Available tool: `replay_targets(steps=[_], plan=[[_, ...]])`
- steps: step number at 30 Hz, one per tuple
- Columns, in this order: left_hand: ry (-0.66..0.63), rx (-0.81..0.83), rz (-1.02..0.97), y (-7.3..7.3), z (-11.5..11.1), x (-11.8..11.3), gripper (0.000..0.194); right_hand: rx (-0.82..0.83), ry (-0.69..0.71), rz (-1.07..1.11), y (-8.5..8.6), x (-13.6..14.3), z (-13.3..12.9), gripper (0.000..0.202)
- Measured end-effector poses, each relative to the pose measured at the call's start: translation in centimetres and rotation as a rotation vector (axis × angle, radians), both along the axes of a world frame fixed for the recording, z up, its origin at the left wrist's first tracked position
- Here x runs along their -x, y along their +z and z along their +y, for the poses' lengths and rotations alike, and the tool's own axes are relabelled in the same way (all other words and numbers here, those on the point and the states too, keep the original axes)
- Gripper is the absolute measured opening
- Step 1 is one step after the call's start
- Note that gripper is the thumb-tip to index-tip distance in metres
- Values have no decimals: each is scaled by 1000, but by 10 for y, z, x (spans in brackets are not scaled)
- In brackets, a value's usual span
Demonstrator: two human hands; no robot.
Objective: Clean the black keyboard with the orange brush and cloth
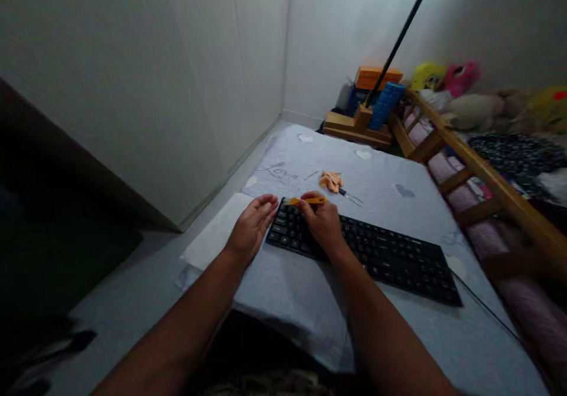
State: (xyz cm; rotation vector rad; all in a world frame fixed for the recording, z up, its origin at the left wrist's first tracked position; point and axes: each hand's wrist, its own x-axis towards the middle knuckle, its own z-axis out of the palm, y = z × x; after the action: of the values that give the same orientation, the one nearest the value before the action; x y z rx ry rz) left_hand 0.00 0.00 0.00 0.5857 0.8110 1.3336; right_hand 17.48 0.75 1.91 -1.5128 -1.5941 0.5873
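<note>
A black keyboard lies at a slant across the cloth-covered surface. My right hand is over its left part, closed around the yellow handle of a small brush. The pale bristle end points left and meets the keyboard's upper left corner. My left hand rests on its edge beside the keyboard's left end, fingers stretched out and palm turned towards the keys, holding nothing. Beyond the keyboard lie a crumpled orange cloth, a thin tool with a black handle and a small thin stick.
The keyboard's cable runs off to the lower right. A wooden bed rail borders the right side, with plush toys behind it. At the back stand a wooden base with a dark pole and an orange box. White cabinet doors rise on the left.
</note>
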Motion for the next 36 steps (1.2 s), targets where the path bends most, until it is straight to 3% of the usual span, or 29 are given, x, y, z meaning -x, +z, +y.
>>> replay_targets(steps=[11, 14, 19, 26, 36], plan=[[-20, -5, 37, -4, 4, -1, 28, -108, -199, -251, 14, -39, -3, 16], [-24, -10, 55, -4, 5, -1, 29, -116, -172, -132, 15, -38, -5, 15], [-24, -19, 70, -4, 4, -1, 30, -41, -3, 137, 8, -25, -6, 22], [-33, -14, 79, -2, 4, -1, 33, -35, -132, -205, 13, -41, -4, 21], [-23, -15, 103, -2, 4, -2, 32, 21, -283, -349, 31, -84, -19, 18]])
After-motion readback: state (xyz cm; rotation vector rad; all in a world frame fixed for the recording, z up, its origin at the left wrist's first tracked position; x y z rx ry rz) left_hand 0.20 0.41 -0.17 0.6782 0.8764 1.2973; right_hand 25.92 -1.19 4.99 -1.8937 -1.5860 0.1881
